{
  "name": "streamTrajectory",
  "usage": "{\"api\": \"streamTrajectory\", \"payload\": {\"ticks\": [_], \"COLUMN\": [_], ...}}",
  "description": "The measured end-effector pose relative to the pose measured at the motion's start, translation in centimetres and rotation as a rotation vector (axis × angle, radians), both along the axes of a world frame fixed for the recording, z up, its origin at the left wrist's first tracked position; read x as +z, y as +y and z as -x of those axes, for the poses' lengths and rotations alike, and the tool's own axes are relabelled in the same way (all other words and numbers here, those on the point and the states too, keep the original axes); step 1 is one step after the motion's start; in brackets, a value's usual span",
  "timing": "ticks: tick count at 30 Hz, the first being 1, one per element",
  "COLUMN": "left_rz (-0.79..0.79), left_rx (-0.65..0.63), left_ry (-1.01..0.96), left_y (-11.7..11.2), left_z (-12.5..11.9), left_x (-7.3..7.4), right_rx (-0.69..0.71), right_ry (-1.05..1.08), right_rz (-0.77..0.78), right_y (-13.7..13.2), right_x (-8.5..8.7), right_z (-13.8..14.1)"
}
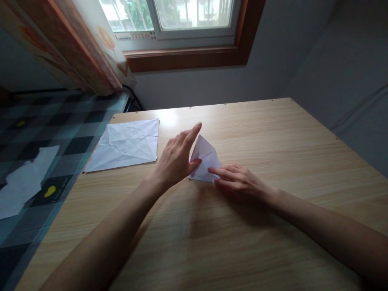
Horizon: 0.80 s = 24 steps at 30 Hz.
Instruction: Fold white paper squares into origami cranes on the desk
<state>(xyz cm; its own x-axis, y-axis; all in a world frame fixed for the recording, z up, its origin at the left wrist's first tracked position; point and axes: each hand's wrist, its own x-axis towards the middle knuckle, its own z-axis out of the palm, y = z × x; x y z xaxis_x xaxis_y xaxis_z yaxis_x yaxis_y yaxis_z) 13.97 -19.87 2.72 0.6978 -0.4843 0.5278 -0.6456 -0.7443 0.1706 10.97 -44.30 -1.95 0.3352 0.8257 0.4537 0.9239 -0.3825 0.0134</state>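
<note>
A small piece of white folded paper (pixel 205 151) rests near the middle of the wooden table, its pointed upper flap standing up. My left hand (pixel 178 155) is at its left side, with the thumb on the paper and the index finger stretched upward, apart from the thumb. The other left fingers are partly hidden behind the hand. At the lower right corner of the paper, my right hand (pixel 239 182) is closed on it, one fingertip on top and the thumb at the near edge.
A creased white sheet (pixel 127 143) lies flat at the left of the wooden table (pixel 287 153). Further left, white paper pieces (pixel 27 178) lie on a checked cloth (pixel 91 117). A curtain (pixel 81 44) hangs beside the window (pixel 194 16) at the back.
</note>
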Motion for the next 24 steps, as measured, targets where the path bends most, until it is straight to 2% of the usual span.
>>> {"api": "streamTrajectory", "payload": {"ticks": [4, 7, 11, 17, 21, 24], "left_rz": [0.182, 0.226, 0.194, 0.361, 0.378, 0.388], "left_rx": [0.074, 0.106, 0.093, 0.093, 0.166, 0.129], "left_ry": [0.164, 0.232, 0.191, 0.166, 0.039, 0.020], "left_y": [0.0, -0.2, -0.7, -1.3, -1.6, -1.7], "left_z": [-0.4, -0.4, 0.2, 0.6, 0.7, 0.8], "left_x": [-1.4, -1.8, -1.5, -1.2, -1.5, -1.5], "right_rx": [0.000, -0.003, 0.026, 0.039, 0.049, 0.070], "right_ry": [0.004, 0.008, 0.068, 0.103, 0.070, 0.074], "right_rz": [0.013, 0.022, 0.044, 0.050, 0.053, 0.061], "right_y": [0.0, -0.1, -0.1, 0.0, 0.0, 0.0], "right_x": [0.0, -0.1, -0.1, -0.2, -0.1, -0.1], "right_z": [0.1, 0.1, 0.0, -0.1, -0.1, -0.1]}}
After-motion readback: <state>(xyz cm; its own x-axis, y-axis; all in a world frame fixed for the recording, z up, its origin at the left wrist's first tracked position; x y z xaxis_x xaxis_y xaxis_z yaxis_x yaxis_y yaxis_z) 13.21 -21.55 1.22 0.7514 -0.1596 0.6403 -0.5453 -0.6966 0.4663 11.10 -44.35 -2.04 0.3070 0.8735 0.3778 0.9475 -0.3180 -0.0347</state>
